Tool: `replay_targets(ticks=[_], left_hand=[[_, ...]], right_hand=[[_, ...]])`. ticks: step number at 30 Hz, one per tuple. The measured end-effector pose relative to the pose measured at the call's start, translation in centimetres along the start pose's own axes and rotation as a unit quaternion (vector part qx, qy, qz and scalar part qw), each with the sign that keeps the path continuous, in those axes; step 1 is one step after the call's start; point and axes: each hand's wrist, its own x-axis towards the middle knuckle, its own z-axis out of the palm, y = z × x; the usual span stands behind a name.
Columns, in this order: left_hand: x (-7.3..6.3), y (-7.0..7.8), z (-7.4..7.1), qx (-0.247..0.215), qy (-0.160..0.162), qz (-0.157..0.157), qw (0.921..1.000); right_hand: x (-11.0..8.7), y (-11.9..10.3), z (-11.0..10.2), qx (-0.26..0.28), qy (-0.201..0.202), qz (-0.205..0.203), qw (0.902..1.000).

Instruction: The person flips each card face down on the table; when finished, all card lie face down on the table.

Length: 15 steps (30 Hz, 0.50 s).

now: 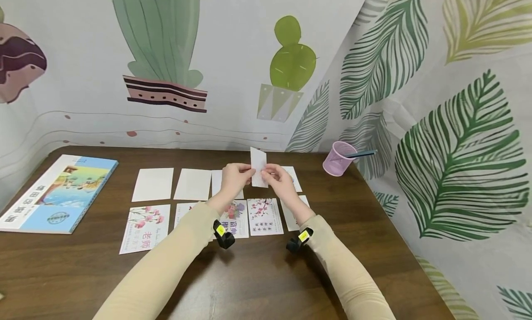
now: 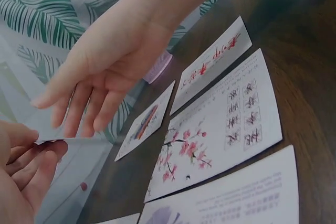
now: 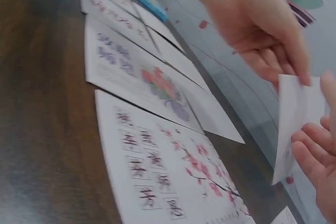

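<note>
While left-hand fingers (image 1: 246,172) pinch white paper (image 1: 259,164), a carnation card (image 1: 145,227) reads "老师".

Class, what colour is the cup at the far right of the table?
The cup is pale pinkish purple, shown best in the head view.

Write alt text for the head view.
A left hand pinches a white card, the right hand at its edge, above two rows of cards on a wooden table; a book lies left, a pink mesh cup right.

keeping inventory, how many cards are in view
10: four cards in the back row, five in the front row, one in the left hand; the arms may hide more.
</note>
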Motion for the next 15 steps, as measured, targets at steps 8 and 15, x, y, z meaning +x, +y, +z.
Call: replay_targets(ticks=[8,15], left_hand=[[-0.3,-0.9,-0.3,-0.031,-0.002,-0.050,0.9983],[-0.1,-2.1,0.0,-0.046,-0.021,-0.090,0.9947]], right_hand=[[1.4,1.7,-2.1,0.112,0.026,0.145,0.9827],[2.2,3.0,-2.9,0.153,-0.003,0.200,0.9678]])
